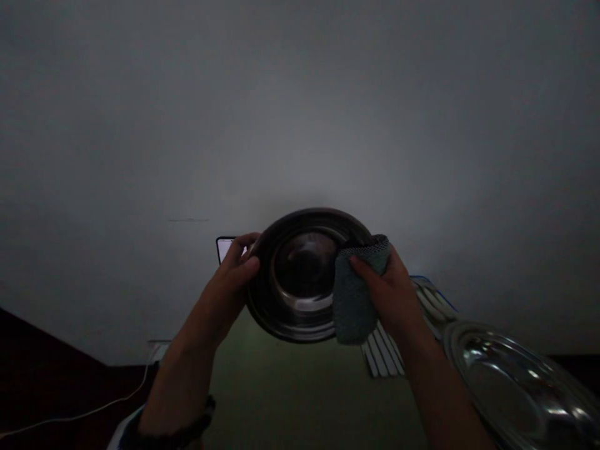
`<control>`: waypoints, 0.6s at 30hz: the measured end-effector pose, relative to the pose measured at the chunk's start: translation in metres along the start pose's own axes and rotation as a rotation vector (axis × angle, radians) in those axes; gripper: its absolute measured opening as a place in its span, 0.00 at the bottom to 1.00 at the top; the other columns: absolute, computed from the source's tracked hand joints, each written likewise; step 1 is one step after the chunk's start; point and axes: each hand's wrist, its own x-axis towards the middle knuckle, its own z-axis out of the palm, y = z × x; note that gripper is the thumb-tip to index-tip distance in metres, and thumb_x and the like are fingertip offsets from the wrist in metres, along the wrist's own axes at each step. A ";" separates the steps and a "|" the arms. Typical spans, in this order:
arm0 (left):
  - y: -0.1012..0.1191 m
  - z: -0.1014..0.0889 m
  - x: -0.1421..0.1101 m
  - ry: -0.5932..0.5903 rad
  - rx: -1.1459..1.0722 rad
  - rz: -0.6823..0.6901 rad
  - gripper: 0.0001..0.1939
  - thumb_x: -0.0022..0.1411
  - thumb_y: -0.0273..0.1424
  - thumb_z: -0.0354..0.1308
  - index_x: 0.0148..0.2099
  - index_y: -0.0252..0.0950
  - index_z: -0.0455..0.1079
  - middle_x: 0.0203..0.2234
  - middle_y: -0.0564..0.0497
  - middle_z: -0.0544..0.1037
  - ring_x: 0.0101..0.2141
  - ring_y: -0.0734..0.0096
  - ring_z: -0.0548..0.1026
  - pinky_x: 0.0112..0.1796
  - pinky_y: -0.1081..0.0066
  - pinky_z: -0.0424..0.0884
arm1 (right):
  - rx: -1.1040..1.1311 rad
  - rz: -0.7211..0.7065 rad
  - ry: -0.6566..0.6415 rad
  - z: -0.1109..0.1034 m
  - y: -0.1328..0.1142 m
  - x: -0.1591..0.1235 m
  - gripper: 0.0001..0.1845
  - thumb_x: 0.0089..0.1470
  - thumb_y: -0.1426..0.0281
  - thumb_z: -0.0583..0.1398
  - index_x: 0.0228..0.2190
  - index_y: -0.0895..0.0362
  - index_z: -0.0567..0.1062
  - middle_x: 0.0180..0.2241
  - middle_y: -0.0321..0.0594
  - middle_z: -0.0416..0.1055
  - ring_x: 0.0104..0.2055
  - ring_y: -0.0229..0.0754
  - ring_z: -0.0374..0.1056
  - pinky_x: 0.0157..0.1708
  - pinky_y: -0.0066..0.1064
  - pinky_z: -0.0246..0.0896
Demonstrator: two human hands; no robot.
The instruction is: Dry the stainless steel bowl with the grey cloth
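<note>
A round, shiny metal bowl [304, 300] is held up in front of me, its hollow facing me. My left hand [234, 269] grips its left rim, thumb on the inner side and fingers behind. On the right, my right hand [387, 281] pinches a grey-green cloth [354, 306] with a checked edge over the bowl's right rim. The cloth hangs down across that side of the bowl, and the fingers behind it are hidden.
A lit phone or tablet screen [225, 249] shows behind my left hand. At the lower right lies a large shiny metal dish [510, 381], near several pale strips [382, 353] on the greenish table [304, 394]. A white cable [107, 403] runs at lower left. A pale wall [300, 112] stands ahead.
</note>
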 end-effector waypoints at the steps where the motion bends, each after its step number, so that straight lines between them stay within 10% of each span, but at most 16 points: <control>1: -0.001 -0.002 -0.001 -0.035 0.009 -0.021 0.19 0.53 0.36 0.67 0.48 0.43 0.73 0.42 0.50 0.80 0.41 0.62 0.79 0.32 0.74 0.76 | -0.099 -0.055 -0.041 -0.004 -0.004 -0.001 0.16 0.47 0.59 0.65 0.36 0.53 0.69 0.31 0.34 0.73 0.33 0.43 0.68 0.34 0.34 0.62; 7: -0.001 0.005 -0.008 -0.094 0.017 0.012 0.18 0.55 0.34 0.66 0.49 0.44 0.76 0.44 0.50 0.81 0.44 0.61 0.79 0.44 0.69 0.75 | -0.317 -0.221 0.054 0.005 -0.016 -0.011 0.14 0.49 0.59 0.63 0.31 0.52 0.65 0.26 0.31 0.68 0.28 0.40 0.64 0.29 0.32 0.58; 12: -0.010 0.028 -0.002 0.221 -0.053 0.216 0.15 0.52 0.38 0.68 0.43 0.44 0.78 0.37 0.52 0.82 0.44 0.60 0.79 0.46 0.65 0.75 | -0.029 -0.087 0.376 0.026 -0.003 -0.016 0.23 0.48 0.53 0.63 0.38 0.53 0.65 0.35 0.39 0.72 0.37 0.44 0.68 0.37 0.35 0.62; 18: -0.033 0.045 0.008 0.486 -0.113 0.298 0.16 0.57 0.34 0.63 0.49 0.44 0.71 0.47 0.54 0.77 0.53 0.66 0.73 0.53 0.69 0.68 | 0.353 0.215 0.236 0.047 0.027 -0.019 0.24 0.49 0.54 0.62 0.45 0.52 0.66 0.41 0.40 0.73 0.41 0.44 0.71 0.39 0.36 0.65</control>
